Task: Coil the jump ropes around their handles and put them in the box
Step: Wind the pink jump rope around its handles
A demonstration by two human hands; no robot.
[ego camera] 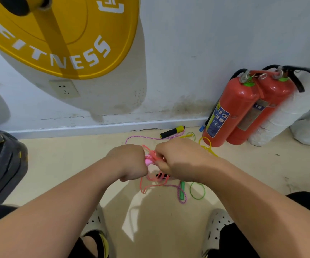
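Pink jump rope (pixel 150 178) was at the centre of the frame, its pink handle (pixel 148 161) gripped in the closed left hand (pixel 130 161). The right hand (pixel 178 159), fingers curled, pinched the cord just beside it, and loose loops trailed below both hands. Lower right of the hands, a purple cord (pixel 182 197), a green handle (pixel 182 190) and a green loop (pixel 197 190) lay on the beige floor (pixel 66 161), with a black-and-yellow handle (pixel 171 132) and a yellow cord (pixel 208 146) higher up near the wall. Two red fire extinguishers (pixel 230 108) leaned at the right of the frame, and a yellow weight plate (pixel 57 43) filled the upper left.
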